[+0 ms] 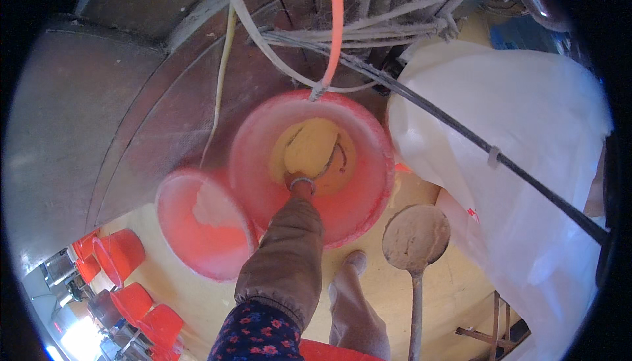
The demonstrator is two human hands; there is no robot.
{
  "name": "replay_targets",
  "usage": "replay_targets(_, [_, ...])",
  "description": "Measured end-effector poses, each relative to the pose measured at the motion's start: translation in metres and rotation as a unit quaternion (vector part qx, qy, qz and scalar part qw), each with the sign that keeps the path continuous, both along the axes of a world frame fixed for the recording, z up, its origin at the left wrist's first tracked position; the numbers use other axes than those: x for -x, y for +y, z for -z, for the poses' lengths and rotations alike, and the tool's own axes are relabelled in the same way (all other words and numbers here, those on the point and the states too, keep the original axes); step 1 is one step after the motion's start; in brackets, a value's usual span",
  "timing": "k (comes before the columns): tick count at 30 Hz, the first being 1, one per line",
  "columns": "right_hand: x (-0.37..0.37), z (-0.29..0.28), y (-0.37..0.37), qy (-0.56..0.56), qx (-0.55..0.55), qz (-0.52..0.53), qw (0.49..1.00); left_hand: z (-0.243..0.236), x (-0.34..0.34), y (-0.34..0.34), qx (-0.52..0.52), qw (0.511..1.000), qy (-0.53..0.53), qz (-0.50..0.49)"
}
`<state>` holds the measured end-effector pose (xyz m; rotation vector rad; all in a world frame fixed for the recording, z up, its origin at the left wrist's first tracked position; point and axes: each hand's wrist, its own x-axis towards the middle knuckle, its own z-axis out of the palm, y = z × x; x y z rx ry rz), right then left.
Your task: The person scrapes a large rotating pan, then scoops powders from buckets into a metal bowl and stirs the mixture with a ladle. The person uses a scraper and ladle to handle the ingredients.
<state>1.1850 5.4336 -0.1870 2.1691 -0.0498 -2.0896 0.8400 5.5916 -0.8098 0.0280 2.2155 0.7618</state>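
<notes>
Our left hand [299, 182] reaches over the near rim into the larger pink tub [372, 180] of two, at one heap of yellow powder [309, 147]; with the fingers hidden, we cannot tell their grip. Bare floor [374, 259] separates that tub from one long-handled ladle [416, 237].

Hand [290, 178]: at the yellow powder [311, 147] inside a large red tub [372, 170]
Small tub [194, 229]: red, just beside it
Ladle [416, 237]: dusty, long-handled, at right

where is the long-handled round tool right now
In the head view, the round tool is lower right of centre, between the large pink tub and the white plastic.
</notes>
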Motion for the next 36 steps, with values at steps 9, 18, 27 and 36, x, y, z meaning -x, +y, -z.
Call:
replay_targets(9, [-0.005,-0.028,0.009,-0.007,0.009,-0.009,1.000,-0.032,0.015,-0.010,0.024,0.999,0.011,0.033])
replay_targets(18, [-0.028,-0.037,-0.024,-0.003,-0.141,-0.154,0.978,-0.061,0.023,-0.027,0.286,0.803,0.103,0.513])
replay_targets(27, [-0.048,-0.135,0.018,0.127,-0.193,-0.134,0.964,-0.203,0.014,-0.058,-0.103,0.985,-0.135,-0.032])
replay_targets(36, [-0.124,-0.172,0.083,0.149,-0.251,-0.428,0.855,-0.493,-0.001,-0.123,-0.077,0.984,-0.031,-0.158])
